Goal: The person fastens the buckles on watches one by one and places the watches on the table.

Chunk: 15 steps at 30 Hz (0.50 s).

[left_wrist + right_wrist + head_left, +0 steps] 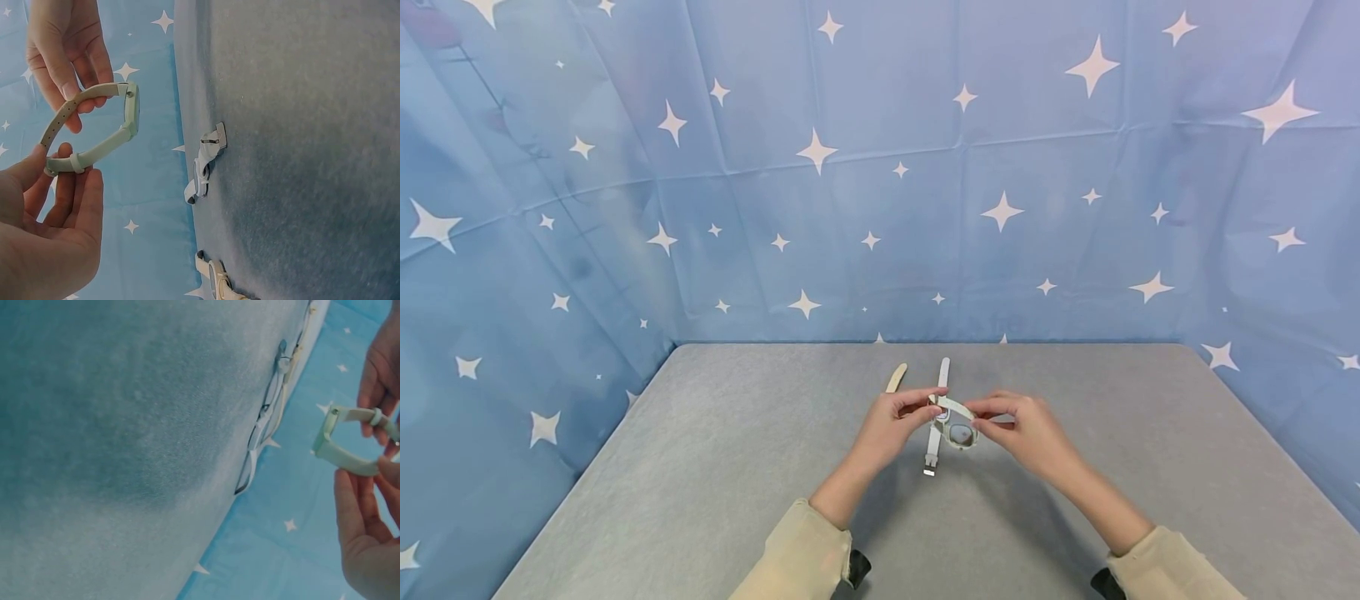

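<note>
A pale green wristwatch [961, 435] is held above the table, its strap bent round into a loop. My left hand [887, 427] pinches the buckle end of the strap [103, 150], near the keeper loop. On the other side, my right hand [1033, 433] pinches the strap half with the holes [59, 119] between thumb and fingers. In the left wrist view the two strap ends meet at the left fingertips; whether the buckle is fastened I cannot tell. Beneath the hands a white wristwatch [932, 450] lies stretched out, its dial partly hidden by the held watch.
A cream wristwatch lies left of the white one; its strap [897, 377] shows behind my left hand, and part of its case [217, 278] appears in the left wrist view. The grey table [700, 483] ends at a blue star-patterned cloth [880, 200] behind and at the sides.
</note>
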Available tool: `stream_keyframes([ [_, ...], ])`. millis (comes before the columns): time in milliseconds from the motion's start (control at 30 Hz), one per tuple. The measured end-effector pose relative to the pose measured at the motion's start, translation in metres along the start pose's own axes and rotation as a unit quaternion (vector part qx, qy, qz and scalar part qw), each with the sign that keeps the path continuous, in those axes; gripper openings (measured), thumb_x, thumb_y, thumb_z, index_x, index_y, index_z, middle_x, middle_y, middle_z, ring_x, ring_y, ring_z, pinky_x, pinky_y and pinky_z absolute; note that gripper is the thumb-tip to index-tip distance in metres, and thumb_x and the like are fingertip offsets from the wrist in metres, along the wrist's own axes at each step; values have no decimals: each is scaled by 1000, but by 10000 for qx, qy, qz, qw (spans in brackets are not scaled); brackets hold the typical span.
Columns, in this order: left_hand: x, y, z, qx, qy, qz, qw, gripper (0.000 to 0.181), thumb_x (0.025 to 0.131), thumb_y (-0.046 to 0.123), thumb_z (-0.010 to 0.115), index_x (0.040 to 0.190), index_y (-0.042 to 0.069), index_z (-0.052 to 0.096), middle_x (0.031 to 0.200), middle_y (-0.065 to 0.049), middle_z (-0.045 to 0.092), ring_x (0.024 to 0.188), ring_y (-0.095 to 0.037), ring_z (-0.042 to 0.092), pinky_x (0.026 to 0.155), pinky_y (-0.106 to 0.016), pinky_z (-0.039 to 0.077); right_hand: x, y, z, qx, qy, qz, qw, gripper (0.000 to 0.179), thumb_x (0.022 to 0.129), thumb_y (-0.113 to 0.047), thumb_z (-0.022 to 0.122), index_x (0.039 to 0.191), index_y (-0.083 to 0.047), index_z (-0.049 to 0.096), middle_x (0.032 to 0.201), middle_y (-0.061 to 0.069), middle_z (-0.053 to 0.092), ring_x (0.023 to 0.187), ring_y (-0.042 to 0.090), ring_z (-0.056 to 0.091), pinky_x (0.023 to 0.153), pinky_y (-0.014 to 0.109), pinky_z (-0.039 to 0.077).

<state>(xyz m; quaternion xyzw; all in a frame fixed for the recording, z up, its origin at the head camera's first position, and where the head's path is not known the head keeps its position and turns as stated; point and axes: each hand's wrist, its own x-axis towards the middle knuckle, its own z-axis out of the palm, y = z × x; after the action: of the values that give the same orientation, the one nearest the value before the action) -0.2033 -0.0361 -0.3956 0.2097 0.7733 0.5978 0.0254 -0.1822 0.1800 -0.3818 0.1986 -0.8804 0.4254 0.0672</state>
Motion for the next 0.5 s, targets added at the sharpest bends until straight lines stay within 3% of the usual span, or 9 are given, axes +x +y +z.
stream_keyframes([
  [167,0,-1,1,8,-43,-24,10000,32,97,16,64,127,5,68,111,-16,74,103,-24,70,87,-18,53,-1,0,1,14,12,37,10000,23,89,-1,72,111,-1,75,106,12,74,92,23,71,76,31,61],
  [500,-1,-1,1,-307,-317,-187,9988,33,103,15,55,133,4,63,126,-17,69,120,-31,65,100,-31,53,-1,2,3,20,74,135,9999,20,89,-2,71,108,-4,75,103,11,75,92,24,71,77,32,61],
])
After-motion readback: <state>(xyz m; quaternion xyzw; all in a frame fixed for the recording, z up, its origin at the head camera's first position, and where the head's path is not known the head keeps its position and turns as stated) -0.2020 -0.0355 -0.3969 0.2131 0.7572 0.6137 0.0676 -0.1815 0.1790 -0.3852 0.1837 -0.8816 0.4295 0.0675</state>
